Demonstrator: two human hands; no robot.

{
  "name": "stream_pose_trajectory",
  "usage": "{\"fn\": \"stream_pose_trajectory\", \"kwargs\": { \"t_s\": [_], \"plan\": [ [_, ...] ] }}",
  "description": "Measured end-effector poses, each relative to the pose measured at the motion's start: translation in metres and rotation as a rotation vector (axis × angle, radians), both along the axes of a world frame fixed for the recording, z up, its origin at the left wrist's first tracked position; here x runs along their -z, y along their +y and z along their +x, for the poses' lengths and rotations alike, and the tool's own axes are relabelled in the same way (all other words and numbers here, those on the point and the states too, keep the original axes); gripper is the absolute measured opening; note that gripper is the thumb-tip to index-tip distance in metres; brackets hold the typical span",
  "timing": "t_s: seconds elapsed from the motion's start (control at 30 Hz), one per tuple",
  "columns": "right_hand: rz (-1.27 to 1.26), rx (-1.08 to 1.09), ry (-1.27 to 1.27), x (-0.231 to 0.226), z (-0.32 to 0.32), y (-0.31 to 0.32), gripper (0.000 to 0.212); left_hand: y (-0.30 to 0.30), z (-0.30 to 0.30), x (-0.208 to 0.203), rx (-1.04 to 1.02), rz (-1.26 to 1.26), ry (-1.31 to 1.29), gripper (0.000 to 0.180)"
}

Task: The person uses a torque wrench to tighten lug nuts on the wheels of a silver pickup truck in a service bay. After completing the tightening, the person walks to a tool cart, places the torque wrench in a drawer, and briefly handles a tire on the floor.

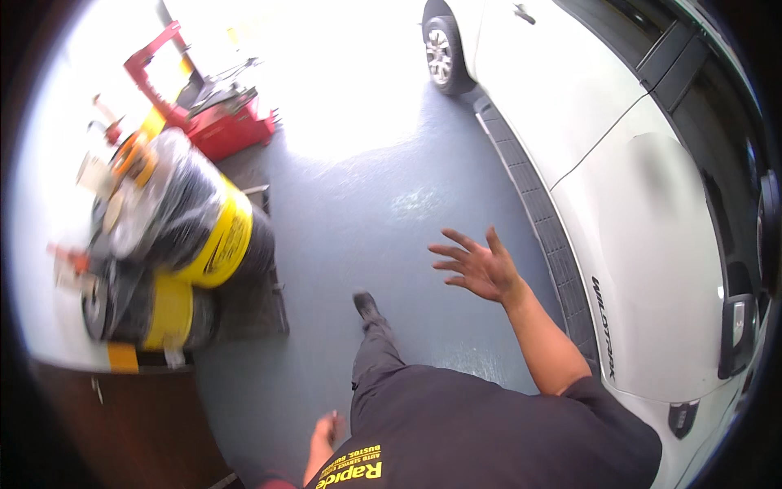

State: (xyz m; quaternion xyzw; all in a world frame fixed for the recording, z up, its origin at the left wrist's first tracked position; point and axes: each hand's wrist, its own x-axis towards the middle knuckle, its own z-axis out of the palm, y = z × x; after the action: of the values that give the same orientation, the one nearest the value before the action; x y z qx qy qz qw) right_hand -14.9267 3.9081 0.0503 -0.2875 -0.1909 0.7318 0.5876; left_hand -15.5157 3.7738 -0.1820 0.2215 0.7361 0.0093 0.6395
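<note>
My right hand [482,267] is held out in front of me, its fingers spread and nothing in it. It hovers over the floor, apart from the white vehicle [570,106] on the right and its black side step [533,204]. My left hand [328,427] hangs low near my body, partly blurred, and its fingers are not clear. One dark shoe [366,306] shows on the blue-grey floor [334,212] ahead of me.
Dark drums with yellow bands [224,236] stand along the left, some wrapped in clear plastic. Behind them is a red machine [232,126] with a tall frame. A dark brown cabinet [130,424] is at the lower left. The vehicle's wheel [444,53] stands farther ahead.
</note>
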Motion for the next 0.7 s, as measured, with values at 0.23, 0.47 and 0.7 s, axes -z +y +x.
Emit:
{"fn": "stream_pose_trajectory", "kwargs": {
  "t_s": [0.23,0.47,0.7],
  "plan": [
    [0.071,0.192,0.189,-0.009,0.048,0.336,0.092,0.354,0.000,0.047,-0.057,-0.276,0.011,0.030],
    [0.120,0.231,0.210,-0.020,0.109,0.635,0.092,0.965,0.060,-0.016,0.154,0.510,-0.274,0.037],
    [-0.094,0.224,0.026,0.036,0.178,0.974,0.087,1.314,0.308,-0.188,-0.603,0.665,-1.676,0.060]
  ]
}}
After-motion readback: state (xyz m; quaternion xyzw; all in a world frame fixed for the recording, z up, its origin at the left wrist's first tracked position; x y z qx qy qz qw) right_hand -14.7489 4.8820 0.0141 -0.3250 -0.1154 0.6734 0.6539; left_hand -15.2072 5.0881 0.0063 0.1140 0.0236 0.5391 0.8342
